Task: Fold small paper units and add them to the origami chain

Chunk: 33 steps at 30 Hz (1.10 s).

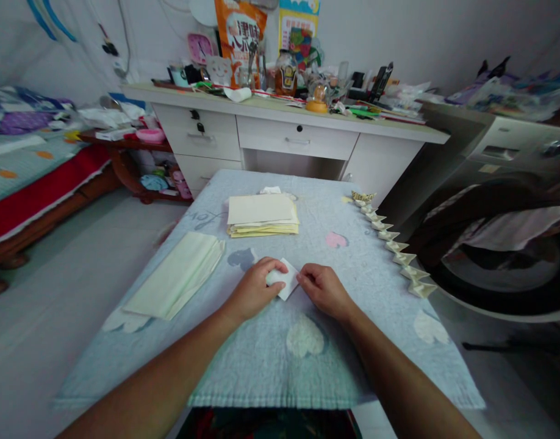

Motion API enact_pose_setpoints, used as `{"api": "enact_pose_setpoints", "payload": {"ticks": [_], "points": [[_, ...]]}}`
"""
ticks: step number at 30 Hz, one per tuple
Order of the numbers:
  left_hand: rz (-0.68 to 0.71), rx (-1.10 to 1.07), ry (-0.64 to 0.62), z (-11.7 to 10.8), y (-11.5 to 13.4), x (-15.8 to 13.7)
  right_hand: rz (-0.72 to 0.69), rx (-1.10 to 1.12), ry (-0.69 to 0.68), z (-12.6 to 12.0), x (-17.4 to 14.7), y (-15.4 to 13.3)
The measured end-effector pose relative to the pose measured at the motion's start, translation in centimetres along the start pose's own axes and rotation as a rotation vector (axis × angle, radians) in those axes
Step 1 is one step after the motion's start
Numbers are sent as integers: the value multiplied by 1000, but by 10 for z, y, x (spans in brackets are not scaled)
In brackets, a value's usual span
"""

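Note:
Over the middle of the cloth-covered table, a small folded piece of white paper (pixel 288 281) is held between both hands. My left hand (pixel 258 285) grips its left side with thumb and fingers closed on it. At the paper's right corner, my right hand (pixel 323 286) pinches with its fingertips. Behind the hands lies a stack of cream and yellow paper sheets (pixel 262 210). To the left rests a pile of pale green folded paper (pixel 177 274). A row of folded paper pieces (pixel 392 244) runs down the table's right side.
The table wears a blue cloth with heart patterns (pixel 307 337). A white desk (pixel 298 131) crowded with jars, bags and small items stands behind it. On the right is a washing machine (pixel 499 158) with its door open; a bed (pixel 28 164) is at the left.

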<state>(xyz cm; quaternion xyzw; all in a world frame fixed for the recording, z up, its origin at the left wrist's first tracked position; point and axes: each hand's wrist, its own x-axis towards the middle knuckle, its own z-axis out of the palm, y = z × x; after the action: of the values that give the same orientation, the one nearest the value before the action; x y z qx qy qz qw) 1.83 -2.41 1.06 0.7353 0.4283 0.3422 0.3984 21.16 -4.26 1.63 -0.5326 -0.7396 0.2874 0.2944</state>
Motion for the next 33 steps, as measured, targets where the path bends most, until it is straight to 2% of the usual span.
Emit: {"api": "enact_pose_setpoints", "payload": {"ticks": [4, 8, 12, 16, 19, 24, 33], "points": [[124, 237, 38, 6, 2, -2, -38, -332, 14, 3, -1, -2], [146, 489, 150, 6, 3, -4, -22, -470, 50, 5, 0, 0], [197, 519, -33, 3, 2, -4, -85, -426, 103, 1, 0, 2], [291, 543, -145, 3, 1, -6, -230, -302, 4, -3, -1, 4], [354, 660, -202, 4, 3, -9, -265, -262, -44, -4, -2, 6], [422, 810, -234, 4, 5, -13, -323, -218, -40, -4, -2, 6], [451, 840, -223, 6, 7, -13, -377, -146, -8, 2, 1, 10]]}}
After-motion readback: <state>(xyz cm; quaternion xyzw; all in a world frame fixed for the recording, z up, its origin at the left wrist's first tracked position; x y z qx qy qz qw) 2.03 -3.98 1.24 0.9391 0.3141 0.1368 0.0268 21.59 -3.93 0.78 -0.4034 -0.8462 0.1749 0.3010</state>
